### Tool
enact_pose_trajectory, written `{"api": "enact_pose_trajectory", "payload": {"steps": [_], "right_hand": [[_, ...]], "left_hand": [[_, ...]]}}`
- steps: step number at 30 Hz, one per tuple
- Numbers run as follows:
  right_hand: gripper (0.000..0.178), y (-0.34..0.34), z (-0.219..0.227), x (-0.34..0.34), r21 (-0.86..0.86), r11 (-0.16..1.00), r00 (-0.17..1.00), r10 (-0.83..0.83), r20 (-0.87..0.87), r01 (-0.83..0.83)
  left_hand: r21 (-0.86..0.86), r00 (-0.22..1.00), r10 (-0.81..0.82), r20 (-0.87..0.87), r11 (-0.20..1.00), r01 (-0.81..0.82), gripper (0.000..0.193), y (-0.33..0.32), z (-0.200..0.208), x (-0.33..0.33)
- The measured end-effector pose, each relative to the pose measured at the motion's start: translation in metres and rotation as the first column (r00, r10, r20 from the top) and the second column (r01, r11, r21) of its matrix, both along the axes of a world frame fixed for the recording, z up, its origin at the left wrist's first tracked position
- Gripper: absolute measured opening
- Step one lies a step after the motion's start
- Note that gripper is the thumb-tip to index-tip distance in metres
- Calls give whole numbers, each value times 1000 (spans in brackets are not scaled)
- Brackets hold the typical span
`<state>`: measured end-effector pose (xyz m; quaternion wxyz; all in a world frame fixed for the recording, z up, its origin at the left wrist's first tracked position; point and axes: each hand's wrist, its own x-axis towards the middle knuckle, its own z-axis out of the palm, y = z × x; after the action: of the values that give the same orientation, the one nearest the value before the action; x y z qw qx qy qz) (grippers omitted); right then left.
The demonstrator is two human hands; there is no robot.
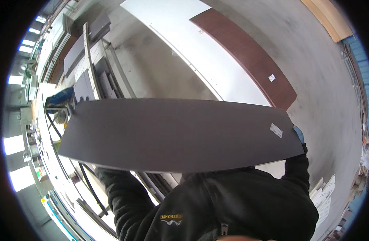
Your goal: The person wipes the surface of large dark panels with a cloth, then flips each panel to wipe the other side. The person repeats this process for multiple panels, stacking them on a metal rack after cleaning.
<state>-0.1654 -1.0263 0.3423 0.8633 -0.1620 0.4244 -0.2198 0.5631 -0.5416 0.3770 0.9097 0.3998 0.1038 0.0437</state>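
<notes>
A long dark grey-brown panel (pixel 172 134) with a small white label near its right end stretches across in front of my chest. My left hand (pixel 73 105) grips its far left corner; only dark fingertips curl over the edge, and the rest lies behind the board. At the right end, my right hand (pixel 299 134), in a bluish glove, is closed around the short edge, with its fingers mostly hidden. Both forearms, in black sleeves, pass partly beneath the panel.
Beyond the panel, a reddish-brown board (pixel 249 56) lies on a large white sheet (pixel 200 52). To the left stands a metal rack (pixel 88 60) with several grey panels. Stacked boards (pixel 58 52) are farther back. A tan sheet (pixel 329 18) sits at the far right.
</notes>
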Motion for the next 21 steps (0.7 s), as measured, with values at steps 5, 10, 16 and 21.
{"api": "enact_pose_trajectory", "payload": {"steps": [5, 10, 16, 21], "right_hand": [[58, -40, 7, -65, -85, 963, 927, 220, -304, -257], [50, -16, -67, -86, -279, 960, 944, -69, -324, -25], [84, 29, -176, -103, -102, 994, 211, -93, -973, -34], [78, 77, -237, -94, -66, 973, -213, -114, -970, -221]], "left_hand": [[-31, 986, -157, -54, 987, 156, 107, -145, -16, 34], [-54, 947, -281, -156, 960, 276, 106, -254, -71, 59], [-90, 868, -378, -321, 925, 369, 105, -324, -158, 59], [-151, 794, -339, -505, 940, 306, 104, -356, -235, 45]]}}
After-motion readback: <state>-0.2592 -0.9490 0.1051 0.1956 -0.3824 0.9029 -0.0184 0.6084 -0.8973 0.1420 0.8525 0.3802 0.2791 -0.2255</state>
